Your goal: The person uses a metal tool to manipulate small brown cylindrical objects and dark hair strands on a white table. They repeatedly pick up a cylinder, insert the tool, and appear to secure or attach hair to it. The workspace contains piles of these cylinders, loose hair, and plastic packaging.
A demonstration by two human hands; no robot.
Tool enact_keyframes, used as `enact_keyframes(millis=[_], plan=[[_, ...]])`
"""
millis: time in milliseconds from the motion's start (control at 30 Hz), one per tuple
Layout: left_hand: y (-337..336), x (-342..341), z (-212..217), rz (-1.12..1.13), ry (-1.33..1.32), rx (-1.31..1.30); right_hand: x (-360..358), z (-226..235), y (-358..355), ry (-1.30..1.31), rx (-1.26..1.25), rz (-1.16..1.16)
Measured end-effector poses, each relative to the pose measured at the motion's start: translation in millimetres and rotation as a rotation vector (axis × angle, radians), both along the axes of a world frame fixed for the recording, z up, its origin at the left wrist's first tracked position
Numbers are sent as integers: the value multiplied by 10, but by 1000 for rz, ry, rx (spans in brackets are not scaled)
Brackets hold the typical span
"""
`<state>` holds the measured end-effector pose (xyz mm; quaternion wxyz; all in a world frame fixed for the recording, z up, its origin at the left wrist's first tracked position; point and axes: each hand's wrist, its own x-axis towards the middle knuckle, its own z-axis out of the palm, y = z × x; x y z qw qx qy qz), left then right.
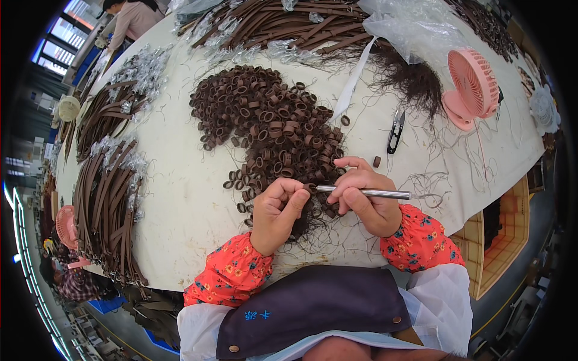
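Observation:
A small brown strap loop [310, 188] is pinched between the thumb and forefinger of my left hand [277, 210]. My right hand [368, 195] grips a slim silver metal rod [385, 194], its left end against or inside that loop; which of the two I cannot tell. Just beyond both hands spreads a large heap of brown loops [283, 129] on the pale tabletop. Dark loose threads [310, 225] lie under and between my hands. One single loop [377, 161] sits apart, by my right hand's knuckles.
Black thread snips [395, 132] and a pink desk fan [471, 84] stand at the right. Bundles of brown straps [108, 210] with clear plastic wrapping lie at the left, more straps [301, 24] along the back. A wooden crate [503, 234] is below the table's right edge. Another person [129, 24] works far left.

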<state>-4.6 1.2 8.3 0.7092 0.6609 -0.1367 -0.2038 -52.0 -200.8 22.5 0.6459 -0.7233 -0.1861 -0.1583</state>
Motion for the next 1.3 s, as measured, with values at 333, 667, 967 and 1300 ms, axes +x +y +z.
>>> enact_keyframes(millis=[333, 667, 967, 1300], plan=[[69, 113, 60, 140, -287, 325, 1, 29, -60, 30, 53, -120], [99, 153, 196, -270, -983, 763, -1, 45, -74, 30, -2, -135], [91, 144, 174, -246, -383, 319, 15, -14, -36, -5, 18, -151], [196, 278, 214, -286, -757, 593, 31, -5, -30, -1, -83, -122]])
